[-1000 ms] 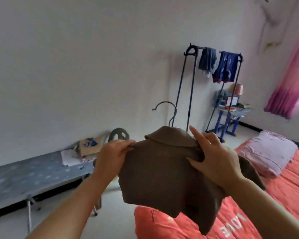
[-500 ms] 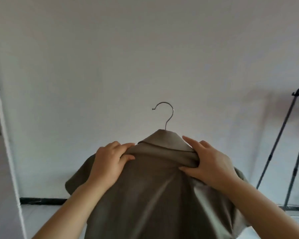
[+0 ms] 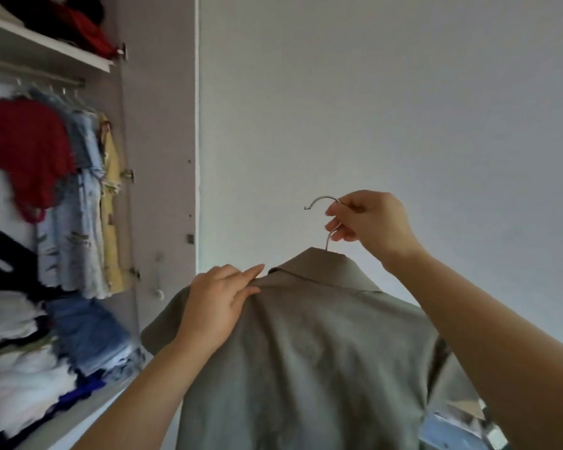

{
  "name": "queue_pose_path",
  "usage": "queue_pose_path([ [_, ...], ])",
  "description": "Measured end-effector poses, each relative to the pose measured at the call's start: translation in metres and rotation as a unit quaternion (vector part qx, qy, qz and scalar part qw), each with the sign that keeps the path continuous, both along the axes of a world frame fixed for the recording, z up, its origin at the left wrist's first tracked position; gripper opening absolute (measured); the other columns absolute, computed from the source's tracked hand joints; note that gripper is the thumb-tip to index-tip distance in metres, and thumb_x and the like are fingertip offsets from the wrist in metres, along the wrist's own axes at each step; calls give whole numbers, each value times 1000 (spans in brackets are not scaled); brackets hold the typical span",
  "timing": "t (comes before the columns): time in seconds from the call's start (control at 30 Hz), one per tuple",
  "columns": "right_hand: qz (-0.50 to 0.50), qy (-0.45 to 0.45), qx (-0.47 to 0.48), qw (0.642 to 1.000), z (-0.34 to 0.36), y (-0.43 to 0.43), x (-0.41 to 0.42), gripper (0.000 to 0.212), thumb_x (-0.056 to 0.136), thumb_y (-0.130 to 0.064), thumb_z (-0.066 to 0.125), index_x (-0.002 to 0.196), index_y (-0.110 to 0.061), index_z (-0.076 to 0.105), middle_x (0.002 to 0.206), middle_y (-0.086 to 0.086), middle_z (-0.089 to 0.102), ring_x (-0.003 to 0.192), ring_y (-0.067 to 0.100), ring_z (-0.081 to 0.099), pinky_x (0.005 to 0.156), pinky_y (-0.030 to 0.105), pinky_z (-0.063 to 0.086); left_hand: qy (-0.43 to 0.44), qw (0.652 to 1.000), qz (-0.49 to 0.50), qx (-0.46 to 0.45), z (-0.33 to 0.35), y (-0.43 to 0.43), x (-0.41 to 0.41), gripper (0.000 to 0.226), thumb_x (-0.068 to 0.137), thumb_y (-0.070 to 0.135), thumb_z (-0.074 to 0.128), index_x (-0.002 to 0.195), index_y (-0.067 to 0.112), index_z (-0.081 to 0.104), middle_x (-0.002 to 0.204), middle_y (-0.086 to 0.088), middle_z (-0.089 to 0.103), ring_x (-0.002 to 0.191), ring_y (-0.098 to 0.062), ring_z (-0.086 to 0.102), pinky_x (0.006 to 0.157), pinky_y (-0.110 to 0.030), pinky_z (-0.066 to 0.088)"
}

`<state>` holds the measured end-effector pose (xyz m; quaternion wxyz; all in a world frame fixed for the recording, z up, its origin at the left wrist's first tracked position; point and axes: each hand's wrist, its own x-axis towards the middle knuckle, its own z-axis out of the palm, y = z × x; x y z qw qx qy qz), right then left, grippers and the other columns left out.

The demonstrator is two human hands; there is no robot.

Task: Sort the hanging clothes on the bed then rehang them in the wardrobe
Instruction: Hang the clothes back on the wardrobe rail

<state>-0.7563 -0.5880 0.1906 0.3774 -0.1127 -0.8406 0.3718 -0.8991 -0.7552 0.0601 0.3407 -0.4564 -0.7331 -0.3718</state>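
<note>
Behind the right hand (image 3: pixel 368 222), part of the hanger hook (image 3: pixel 319 200)

The shirt (image 3: pixel 322 352) hangs on a hanger (image 3: pixel 320 199) in the middle foreground, in front of the wall (image 3: pixel 387 92). The right hand (image 3: pixel 368 222) pinches the hanger's hook above the collar. The left hand (image 3: pixel 218 306) rests on the shirt's left shoulder. The wardrobe (image 3: pixel 160 125) stands open to the left. In it, garments (image 3: pixel 72 196) hang from a rail (image 3: pixel 46 74) under a shelf (image 3: pixel 46 48) (more clothing lies on top), with folded piles (image 3: pixel 30 368) below.
</note>
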Motion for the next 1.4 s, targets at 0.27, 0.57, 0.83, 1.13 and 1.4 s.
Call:
queue_pose_path([
  [0.27,58,49,5,997,18,-67,-122,19,88,-9,56,74,-14,69,63,-2,69,54,10,66,54,15,52,147,968,200,-17,-2,-81,-99,63,79,56,42,133,23,41,103,-1,66,99,-18,46,88,-40,33],
  [0.57,163,64,-30,984,19,-132,-255,17,88,-10,59,74,-13,68,63,2,68,51,13,63,54,18,52,163,957,218,-103,18,-123,-179,97,63,65,62,142,19,29,88,-2,59,77,-18,61,71,-35,53],
  [0.83,225,-9,71,972,-17,-145,-369,46,90,-34,59,133,-21,49,102,-5,68,90,11,66,88,26,48,59,962,236,-121,13,-172,-280,113,51,55,79,144,30,21,83,3,50,70,-16,54,68,-29,43],
  [1.13,171,-63,438,880,-79,-134,-496,93,82,-64,48,146,-36,-13,145,-8,35,123,14,42,104,27,33,-5,938,335,-86,28,-201,-400,105,61,54,76,141,41,8,91,7,42,86,-15,48,80,-28,32],
  [1.4,178,138,470,854,-68,-159,-648,69,81,-60,39,137,-20,46,80,-3,60,59,15,59,47,24,47,15,905,418,-73,44,-239,-503,98,64,66,59,142,44,3,94,0,49,87,-19,49,79,-29,28],
])
